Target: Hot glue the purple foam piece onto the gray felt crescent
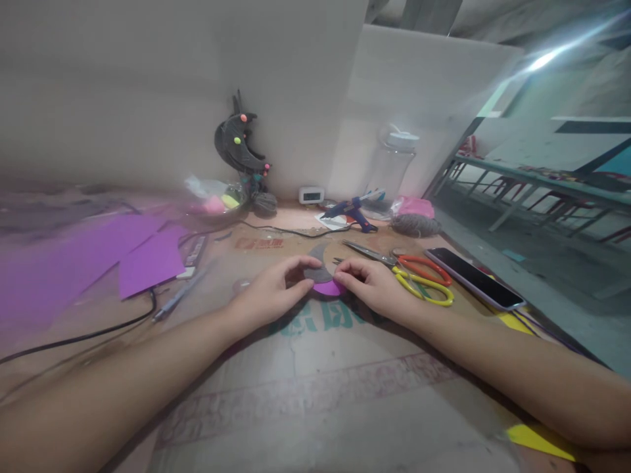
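Observation:
Between my hands, just above the cardboard, is a grey crescent-shaped piece point(321, 266) with a purple piece point(329, 288) along its lower edge. My left hand point(279, 286) pinches the grey crescent at its left side between thumb and fingers. On the other side, my right hand point(369, 284) pinches the purple piece near its right end. How the two layers are joined cannot be made out. Close to my right hand lie yellow-handled scissors point(431, 297) and a red-handled pair point(428, 266), their blades pointing left.
A blue glue gun point(351, 211) rests behind my hands. The phone point(476, 277) lies at the right, purple sheets point(152, 256) and a pen point(180, 295) at the left. Along the wall stand a dark crescent ornament point(234, 141), a small digital clock point(311, 195) and a clear bottle point(394, 164).

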`<action>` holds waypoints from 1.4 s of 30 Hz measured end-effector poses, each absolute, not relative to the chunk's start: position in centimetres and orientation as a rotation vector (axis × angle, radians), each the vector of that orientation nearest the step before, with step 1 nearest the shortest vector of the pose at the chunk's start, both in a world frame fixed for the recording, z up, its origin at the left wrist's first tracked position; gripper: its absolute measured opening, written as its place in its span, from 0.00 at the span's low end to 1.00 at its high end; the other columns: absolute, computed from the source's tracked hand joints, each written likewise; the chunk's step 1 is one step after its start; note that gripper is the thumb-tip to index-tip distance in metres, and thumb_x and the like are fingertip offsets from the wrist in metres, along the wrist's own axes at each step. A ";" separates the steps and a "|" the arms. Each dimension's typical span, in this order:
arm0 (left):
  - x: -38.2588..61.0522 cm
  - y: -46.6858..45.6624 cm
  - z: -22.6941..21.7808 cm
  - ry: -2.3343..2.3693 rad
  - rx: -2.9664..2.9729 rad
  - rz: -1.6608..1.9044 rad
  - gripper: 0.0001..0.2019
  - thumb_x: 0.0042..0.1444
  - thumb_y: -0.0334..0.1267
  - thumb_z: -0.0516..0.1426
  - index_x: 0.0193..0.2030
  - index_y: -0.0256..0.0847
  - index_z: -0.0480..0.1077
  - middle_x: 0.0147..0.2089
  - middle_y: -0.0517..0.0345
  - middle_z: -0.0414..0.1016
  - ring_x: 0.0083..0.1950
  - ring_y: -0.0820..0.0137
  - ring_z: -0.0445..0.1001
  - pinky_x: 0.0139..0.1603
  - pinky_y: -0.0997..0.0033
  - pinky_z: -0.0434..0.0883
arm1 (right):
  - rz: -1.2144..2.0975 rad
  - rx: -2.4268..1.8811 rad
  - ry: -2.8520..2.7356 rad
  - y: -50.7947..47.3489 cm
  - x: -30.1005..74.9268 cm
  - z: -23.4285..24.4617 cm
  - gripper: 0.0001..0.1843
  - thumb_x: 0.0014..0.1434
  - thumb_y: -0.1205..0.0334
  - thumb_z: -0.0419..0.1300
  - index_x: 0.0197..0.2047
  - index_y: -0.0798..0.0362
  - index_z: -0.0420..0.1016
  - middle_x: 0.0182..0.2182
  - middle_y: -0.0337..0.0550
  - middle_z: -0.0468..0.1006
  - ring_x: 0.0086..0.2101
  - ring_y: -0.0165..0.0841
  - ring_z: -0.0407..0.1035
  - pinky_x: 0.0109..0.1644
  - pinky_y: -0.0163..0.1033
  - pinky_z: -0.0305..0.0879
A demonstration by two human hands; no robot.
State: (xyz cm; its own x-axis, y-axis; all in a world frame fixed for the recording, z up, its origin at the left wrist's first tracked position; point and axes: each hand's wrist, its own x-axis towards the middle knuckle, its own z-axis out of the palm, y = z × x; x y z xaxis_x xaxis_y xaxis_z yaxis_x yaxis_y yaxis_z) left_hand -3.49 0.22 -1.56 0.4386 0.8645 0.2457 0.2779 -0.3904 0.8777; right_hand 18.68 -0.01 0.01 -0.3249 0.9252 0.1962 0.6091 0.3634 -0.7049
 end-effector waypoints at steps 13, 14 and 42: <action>-3.7 0.2 -1.6 0.936 1.954 0.913 0.16 0.60 0.38 0.54 0.54 0.42 0.68 0.46 0.53 0.75 0.42 0.69 0.73 0.44 0.67 0.71 | 0.649 -1.361 -2.050 0.0 18.5 0.4 0.14 0.54 0.54 0.61 0.39 0.52 0.81 0.33 0.42 0.79 0.30 0.31 0.68 0.34 0.35 0.63; -3.7 0.2 -1.6 0.919 1.951 0.906 0.16 0.60 0.38 0.54 0.55 0.42 0.68 0.46 0.53 0.75 0.42 0.69 0.74 0.45 0.67 0.72 | 0.692 -1.386 -2.031 0.1 18.4 0.5 0.14 0.53 0.53 0.61 0.38 0.53 0.81 0.31 0.41 0.78 0.29 0.31 0.68 0.33 0.35 0.63; -3.4 0.8 -1.1 1.120 1.746 1.029 0.10 0.57 0.43 0.57 0.37 0.38 0.74 0.36 0.57 0.79 0.39 0.68 0.76 0.41 0.71 0.70 | 0.728 -1.447 -1.969 0.3 18.4 0.2 0.17 0.52 0.49 0.59 0.34 0.53 0.80 0.26 0.41 0.77 0.26 0.33 0.67 0.30 0.36 0.62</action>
State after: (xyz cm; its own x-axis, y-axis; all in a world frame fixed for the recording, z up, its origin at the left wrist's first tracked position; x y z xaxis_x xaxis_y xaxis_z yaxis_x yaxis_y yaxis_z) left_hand -3.44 0.80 -1.12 0.2763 0.9386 0.2065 0.2852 -0.2853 0.9150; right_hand 18.42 0.27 0.20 -0.2403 0.9614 0.1339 0.6428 0.2610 -0.7202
